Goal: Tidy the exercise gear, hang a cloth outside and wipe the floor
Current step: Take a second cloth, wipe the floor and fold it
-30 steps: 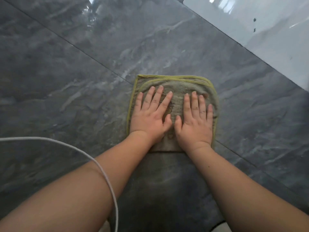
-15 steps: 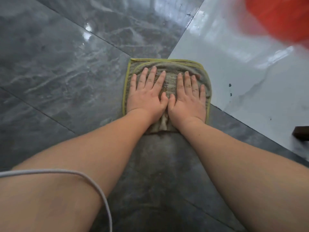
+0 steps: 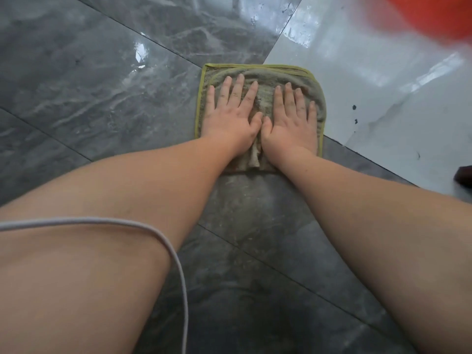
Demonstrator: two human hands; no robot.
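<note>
Dark grey marble-look floor (image 3: 89, 98), glossy, wet streak trailing back toward camera. White cable (image 3: 176, 254) nearest, draped over left forearm. Further out: left hand (image 3: 229, 118) and right hand (image 3: 291, 123) flat, fingers spread, palms down side by side, thumbs touching, pressing on folded olive cloth (image 3: 260, 72). Gripping nothing, just pinning it. Cloth's far right corner at seam with pale glossy tile (image 3: 383, 85). Dark specks (image 3: 354, 107) just beyond on pale tile. Blurred red object (image 3: 439, 14) top right, unidentifiable. Risks, judged: slick surface, palms skating forward; cloth bunching at centre fold, leaving unwiped streaks; cable dragging through wet
</note>
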